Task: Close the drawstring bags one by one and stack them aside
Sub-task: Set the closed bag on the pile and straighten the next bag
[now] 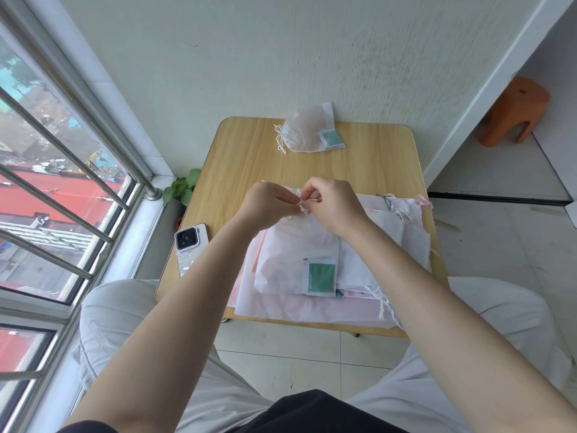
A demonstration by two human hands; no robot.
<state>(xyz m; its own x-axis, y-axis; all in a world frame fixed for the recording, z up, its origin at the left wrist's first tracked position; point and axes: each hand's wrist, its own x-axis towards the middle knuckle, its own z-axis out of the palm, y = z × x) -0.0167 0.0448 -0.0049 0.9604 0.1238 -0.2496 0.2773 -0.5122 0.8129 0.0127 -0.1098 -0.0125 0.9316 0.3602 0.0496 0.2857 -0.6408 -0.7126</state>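
Observation:
A white drawstring bag [293, 254] with a green label lies on top of a pile of white and pink bags [359, 307] on the small wooden table [249, 157]. Above its gathered mouth, my left hand [265, 204] and my right hand [331, 204] each pinch the white drawstring [302, 205], fingertips almost touching. One closed bag [304, 129] with a tied white cord and a green label lies alone at the table's far edge.
A phone [190, 248] lies camera-up at the table's left edge. A window with metal bars is on the left, with a small green plant [182, 185] beside the table. An orange stool [513, 110] stands at the far right. A wall backs the table.

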